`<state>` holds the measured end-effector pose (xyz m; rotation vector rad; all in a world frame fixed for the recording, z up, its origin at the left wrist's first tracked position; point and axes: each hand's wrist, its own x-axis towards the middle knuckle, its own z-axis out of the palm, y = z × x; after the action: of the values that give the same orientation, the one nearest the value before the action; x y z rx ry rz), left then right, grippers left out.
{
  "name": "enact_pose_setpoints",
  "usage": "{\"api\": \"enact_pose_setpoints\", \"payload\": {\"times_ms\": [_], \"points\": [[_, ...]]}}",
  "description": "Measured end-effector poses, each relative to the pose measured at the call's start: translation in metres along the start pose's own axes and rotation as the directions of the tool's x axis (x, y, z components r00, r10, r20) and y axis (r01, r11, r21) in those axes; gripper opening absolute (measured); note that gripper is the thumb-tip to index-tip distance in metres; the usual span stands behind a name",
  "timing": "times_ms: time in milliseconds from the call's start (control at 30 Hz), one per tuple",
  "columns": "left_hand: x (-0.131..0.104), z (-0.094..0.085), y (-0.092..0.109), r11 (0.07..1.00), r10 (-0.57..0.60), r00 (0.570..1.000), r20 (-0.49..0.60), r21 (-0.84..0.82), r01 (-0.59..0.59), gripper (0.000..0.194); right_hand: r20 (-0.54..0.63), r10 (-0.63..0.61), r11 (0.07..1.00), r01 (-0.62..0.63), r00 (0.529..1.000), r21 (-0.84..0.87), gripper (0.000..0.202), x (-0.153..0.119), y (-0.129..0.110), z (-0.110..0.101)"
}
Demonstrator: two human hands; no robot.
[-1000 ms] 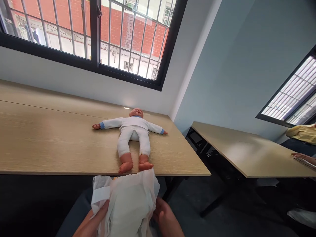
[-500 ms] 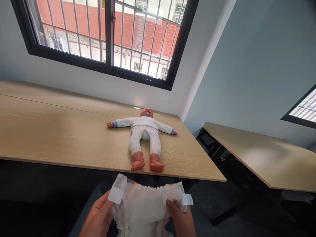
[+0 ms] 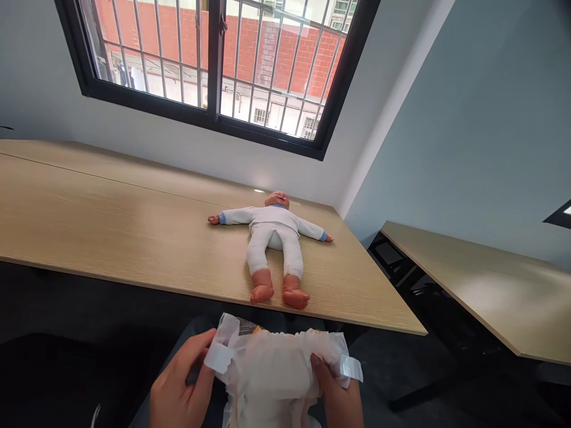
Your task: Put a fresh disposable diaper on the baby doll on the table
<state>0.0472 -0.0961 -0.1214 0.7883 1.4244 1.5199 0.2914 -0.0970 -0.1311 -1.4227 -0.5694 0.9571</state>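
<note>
A white disposable diaper point(image 3: 276, 368) is held unfolded in front of me, below the table's front edge. Its gathered waist edge faces away, with a side tab at each upper corner. My left hand point(image 3: 182, 380) pinches the left tab between thumb and finger. My right hand point(image 3: 336, 386) grips the right side, thumb on the inner face and the other fingers hidden behind. Beyond the diaper, a baby doll point(image 3: 274, 238) in a white outfit with blue cuffs lies face up on the table, arms spread, bare feet toward me.
The light wooden table point(image 3: 134, 232) runs along the wall beneath a barred window point(image 3: 218, 59). A second wooden table point(image 3: 473, 273) stands to the right, across a dark gap. My legs are partly visible below the diaper.
The view has shifted left, so the doll and tables appear further right. My left hand has changed its hold on the diaper's left tab, its fingers now more raised. The right hand keeps its grip.
</note>
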Motion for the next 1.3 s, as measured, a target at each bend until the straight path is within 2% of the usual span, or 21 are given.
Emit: {"api": "enact_pose_setpoints", "payload": {"times_ms": [67,133,267,333,500,600,733,900,1067,1200,1300], "points": [[0.001,-0.003,0.001,0.990,0.136,0.991,0.008,0.046,-0.136,0.021,0.001,0.001,1.000,-0.001,1.000,0.001,0.062,0.000,0.002,-0.001],[0.004,-0.003,0.003,0.984,0.170,0.985,0.025,0.044,-0.171,0.023,0.020,0.027,1.000,-0.027,0.999,0.008,0.064,0.000,0.003,-0.003],[0.013,0.000,-0.002,0.990,-0.040,0.999,0.012,-0.138,0.042,0.049,-0.020,0.042,0.999,-0.042,0.999,-0.012,0.067,0.001,0.001,-0.003],[0.019,-0.002,-0.008,0.976,-0.093,0.995,0.049,-0.192,0.100,0.055,-0.048,0.020,0.999,-0.021,0.999,-0.032,0.066,0.000,0.000,-0.003],[0.029,-0.014,-0.018,0.967,-0.113,0.987,0.118,-0.215,0.136,0.049,-0.021,0.018,0.997,-0.019,1.000,-0.077,0.068,-0.003,0.002,-0.006],[0.033,-0.022,-0.021,0.965,-0.108,0.980,0.170,-0.217,0.144,0.043,-0.066,-0.068,0.991,0.060,0.996,-0.118,0.062,-0.005,0.002,-0.009],[0.038,-0.030,-0.030,0.952,-0.116,0.965,0.237,-0.251,0.177,0.037,-0.019,-0.186,0.966,0.179,0.982,-0.188,0.048,-0.009,-0.006,-0.009],[0.040,-0.036,-0.040,0.957,-0.142,0.957,0.255,-0.211,0.199,0.034,0.047,-0.090,0.982,0.096,0.995,-0.164,0.052,-0.009,-0.011,-0.004],[0.037,-0.037,-0.033,0.952,-0.133,0.960,0.246,-0.239,0.193,0.029,0.045,0.071,0.990,-0.065,0.996,-0.128,0.068,0.004,-0.002,-0.005],[0.034,-0.033,-0.024,0.960,-0.130,0.948,0.289,-0.202,0.194,0.031,0.044,0.062,0.992,-0.057,0.997,-0.114,0.068,0.007,0.001,-0.004],[0.040,-0.033,-0.024,0.988,-0.136,0.951,0.276,-0.036,0.152,0.040,0.035,0.033,0.992,-0.029,0.999,-0.122,0.064,0.000,-0.004,-0.002]]}}
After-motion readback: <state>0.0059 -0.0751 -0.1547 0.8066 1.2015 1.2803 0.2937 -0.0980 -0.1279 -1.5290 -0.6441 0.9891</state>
